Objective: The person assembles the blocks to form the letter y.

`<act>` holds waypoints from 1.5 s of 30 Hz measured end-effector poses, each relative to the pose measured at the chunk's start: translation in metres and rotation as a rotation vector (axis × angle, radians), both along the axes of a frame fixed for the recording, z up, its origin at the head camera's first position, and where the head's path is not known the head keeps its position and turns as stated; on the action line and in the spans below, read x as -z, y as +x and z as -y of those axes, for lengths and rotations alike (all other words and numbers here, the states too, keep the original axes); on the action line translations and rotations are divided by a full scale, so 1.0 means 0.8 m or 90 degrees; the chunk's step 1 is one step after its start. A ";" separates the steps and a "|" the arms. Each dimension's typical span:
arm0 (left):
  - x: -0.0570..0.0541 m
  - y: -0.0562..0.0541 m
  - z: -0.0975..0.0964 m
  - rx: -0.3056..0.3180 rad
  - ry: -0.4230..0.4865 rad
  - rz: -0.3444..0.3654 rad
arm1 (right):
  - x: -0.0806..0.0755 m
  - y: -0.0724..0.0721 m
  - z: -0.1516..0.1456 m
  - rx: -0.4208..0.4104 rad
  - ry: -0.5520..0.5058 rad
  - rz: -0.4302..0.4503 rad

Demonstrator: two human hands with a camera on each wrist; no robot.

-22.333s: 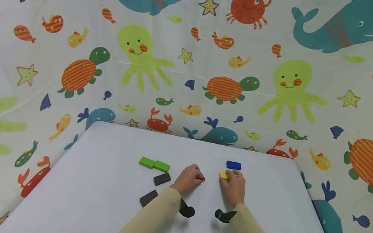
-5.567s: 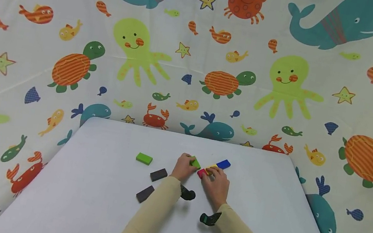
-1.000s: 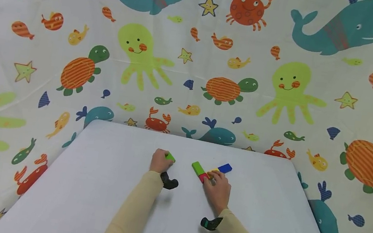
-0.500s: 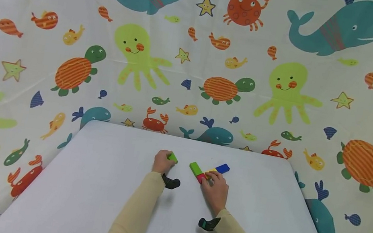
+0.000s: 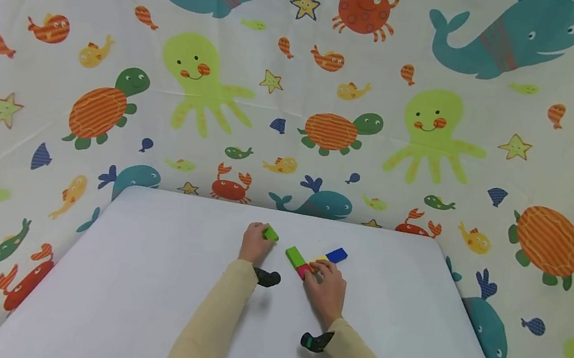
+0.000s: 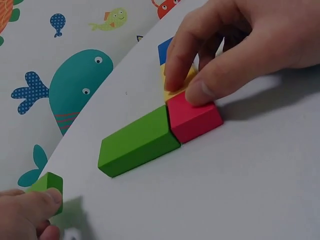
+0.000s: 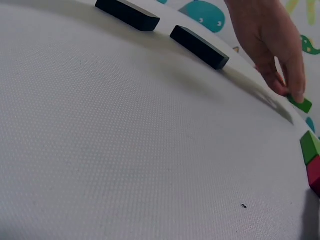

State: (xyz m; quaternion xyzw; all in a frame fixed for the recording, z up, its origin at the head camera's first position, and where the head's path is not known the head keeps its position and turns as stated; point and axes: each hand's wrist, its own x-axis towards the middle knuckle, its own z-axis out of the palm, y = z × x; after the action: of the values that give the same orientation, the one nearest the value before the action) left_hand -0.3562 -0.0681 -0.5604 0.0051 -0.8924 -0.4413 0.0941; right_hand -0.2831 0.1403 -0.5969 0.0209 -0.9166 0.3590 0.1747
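Observation:
My left hand (image 5: 255, 243) pinches a green block (image 5: 271, 233) just above the table, left of a bent row of blocks. In that row a second green block (image 6: 140, 140) touches a red block (image 6: 194, 117), and a yellow block (image 6: 172, 90) follows, leading to a blue block (image 5: 337, 255). My right hand (image 5: 327, 289) holds the row at its bend, thumb on the red block and a fingertip on the yellow one, which it partly covers. In the left wrist view the held green block is partly hidden by my fingers.
Two dark blocks, one nearer (image 7: 200, 47) and one farther (image 7: 127, 14), lie on the white table (image 5: 121, 303); my left arm hides them in the head view. A curtain (image 5: 282, 34) printed with sea animals hangs behind the table.
Since the oldest frame, the red, yellow, blue and one green block have come together in a row. Over the last second my left hand has moved the other green block rightward, closer to it.

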 end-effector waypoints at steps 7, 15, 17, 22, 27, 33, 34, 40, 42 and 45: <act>0.001 -0.002 -0.012 0.018 -0.052 -0.005 | 0.002 0.001 0.000 0.003 0.001 -0.011; 0.004 -0.007 -0.017 -0.001 -0.025 -0.001 | -0.004 0.001 0.000 -0.004 -0.002 0.006; 0.005 -0.009 -0.017 -0.006 -0.027 -0.001 | -0.005 0.000 0.002 -0.004 0.000 0.018; 0.006 -0.010 -0.023 -0.016 0.003 0.012 | -0.005 -0.002 0.004 0.001 0.004 0.027; 0.005 -0.008 -0.032 -0.015 0.032 0.014 | -0.004 -0.003 0.003 0.007 0.007 0.025; 0.005 -0.003 -0.037 -0.016 0.021 -0.006 | -0.004 -0.001 0.001 0.007 0.003 0.030; 0.004 -0.001 -0.037 -0.018 0.018 -0.008 | -0.004 0.000 0.001 0.006 0.003 0.031; 0.000 0.003 -0.038 -0.016 0.025 -0.005 | -0.005 0.000 0.001 0.005 0.003 0.038; -0.002 0.004 -0.039 -0.012 0.032 0.000 | -0.005 -0.001 0.001 0.006 0.002 0.037; -0.001 0.006 -0.041 -0.012 0.034 0.002 | -0.005 -0.001 0.000 0.006 0.000 0.035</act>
State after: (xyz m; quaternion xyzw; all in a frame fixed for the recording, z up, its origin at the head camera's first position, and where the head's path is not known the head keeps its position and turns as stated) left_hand -0.3517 -0.0356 -0.5594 0.0165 -0.8803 -0.4642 0.0967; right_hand -0.2839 0.1405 -0.5926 0.0065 -0.9212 0.3584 0.1513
